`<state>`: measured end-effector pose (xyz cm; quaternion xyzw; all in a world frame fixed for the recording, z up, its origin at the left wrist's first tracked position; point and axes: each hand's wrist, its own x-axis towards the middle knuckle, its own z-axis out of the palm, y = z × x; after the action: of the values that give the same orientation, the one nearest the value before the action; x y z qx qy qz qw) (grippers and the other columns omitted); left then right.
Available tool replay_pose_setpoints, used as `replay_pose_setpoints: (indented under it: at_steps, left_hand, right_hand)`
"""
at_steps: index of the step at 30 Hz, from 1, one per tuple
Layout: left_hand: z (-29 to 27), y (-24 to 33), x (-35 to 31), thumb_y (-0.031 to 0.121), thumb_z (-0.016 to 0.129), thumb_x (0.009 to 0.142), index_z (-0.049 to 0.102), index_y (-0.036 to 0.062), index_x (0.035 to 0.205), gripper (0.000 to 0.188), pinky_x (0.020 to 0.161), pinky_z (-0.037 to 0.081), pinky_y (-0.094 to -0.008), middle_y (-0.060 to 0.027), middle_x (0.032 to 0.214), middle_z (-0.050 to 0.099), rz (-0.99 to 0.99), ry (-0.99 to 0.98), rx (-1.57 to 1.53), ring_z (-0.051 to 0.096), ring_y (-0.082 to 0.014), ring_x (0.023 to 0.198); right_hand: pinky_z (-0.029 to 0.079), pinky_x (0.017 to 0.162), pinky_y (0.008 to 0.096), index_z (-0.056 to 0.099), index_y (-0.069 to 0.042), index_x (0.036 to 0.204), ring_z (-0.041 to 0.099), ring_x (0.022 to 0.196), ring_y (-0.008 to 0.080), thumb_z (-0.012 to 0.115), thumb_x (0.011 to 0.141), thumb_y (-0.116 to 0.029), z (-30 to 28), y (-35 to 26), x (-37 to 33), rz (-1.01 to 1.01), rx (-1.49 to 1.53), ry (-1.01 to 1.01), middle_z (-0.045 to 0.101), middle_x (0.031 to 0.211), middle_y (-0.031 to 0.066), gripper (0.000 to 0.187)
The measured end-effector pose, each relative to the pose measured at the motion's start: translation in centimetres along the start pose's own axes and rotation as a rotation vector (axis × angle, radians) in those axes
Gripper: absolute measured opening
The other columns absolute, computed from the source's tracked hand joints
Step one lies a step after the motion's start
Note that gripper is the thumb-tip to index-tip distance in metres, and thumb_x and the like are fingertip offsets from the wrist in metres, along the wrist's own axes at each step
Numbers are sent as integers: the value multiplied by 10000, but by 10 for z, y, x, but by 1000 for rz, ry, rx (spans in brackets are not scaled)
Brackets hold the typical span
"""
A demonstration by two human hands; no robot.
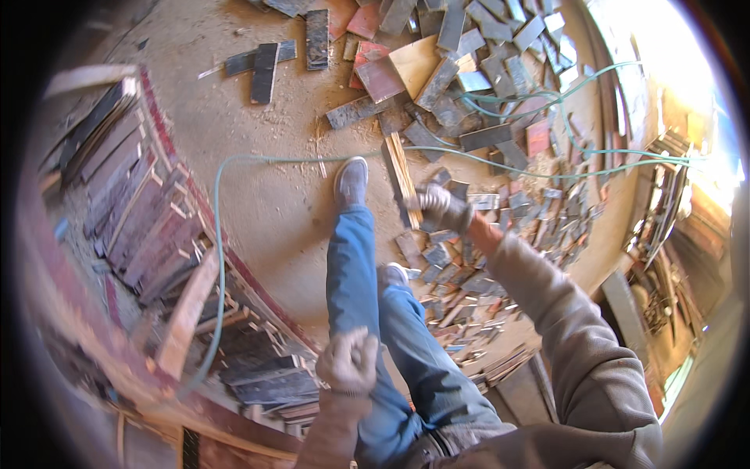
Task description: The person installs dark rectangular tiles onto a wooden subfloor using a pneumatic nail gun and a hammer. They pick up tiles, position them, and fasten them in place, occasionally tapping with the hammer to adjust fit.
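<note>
My right hand, in a pale glove with dark fingers, reaches forward and is closed around the near end of a wooden board. The board has a dark face and a pale, streaked long edge; whether it is one piece or a few pressed together I cannot tell. It points away from me, above the scattered offcuts. Low over my left thigh, my gloved left hand is curled into a loose fist, slightly blurred, with nothing seen sticking out of it.
A heap of dark and reddish board pieces covers the floor ahead and right. A green hose crosses the floor past my front shoe. At left, a reddish-framed bin holds stacked boards. More timber leans at right.
</note>
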<state>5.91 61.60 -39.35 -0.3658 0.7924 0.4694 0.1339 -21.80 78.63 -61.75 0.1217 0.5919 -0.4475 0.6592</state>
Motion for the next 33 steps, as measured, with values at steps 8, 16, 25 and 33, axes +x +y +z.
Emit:
replay_pose_setpoints:
  at_steps: [8,16,25,33]
  left_hand:
    - [4,4,-146,358,798,950,385,-16,1563,828,1036,544,-351,-181,1441,589,-103,223,-1452,618,-217,1254]
    - [-173,37,-413,215,930,793,413,-29,1531,933,1079,498,-378,-134,1339,642,-222,499,-1198,623,-240,1235]
    - [-332,-279,-663,313,898,765,585,122,1400,733,1097,444,-519,-160,1300,651,-794,1204,108,588,-356,1260]
    - [-394,-478,-679,395,853,829,310,226,1631,984,1323,157,-503,-101,1670,326,-1242,628,84,266,-328,1560]
  right_hand:
    - [516,802,308,640,14,1266,610,943,123,886,801,-429,196,-19,-308,-336,-333,-394,664,1027,26,688]
    - [546,984,402,579,32,1377,676,1144,231,957,701,-428,439,21,-481,-50,-897,-727,710,1207,162,902]
    - [506,955,551,490,-30,1310,628,1131,452,811,793,-317,828,72,-445,-955,-1948,-558,640,1189,235,674]
    - [416,1083,489,499,-58,1362,566,1244,362,819,794,-308,1070,106,-311,-1701,-2378,-625,615,1284,177,699]
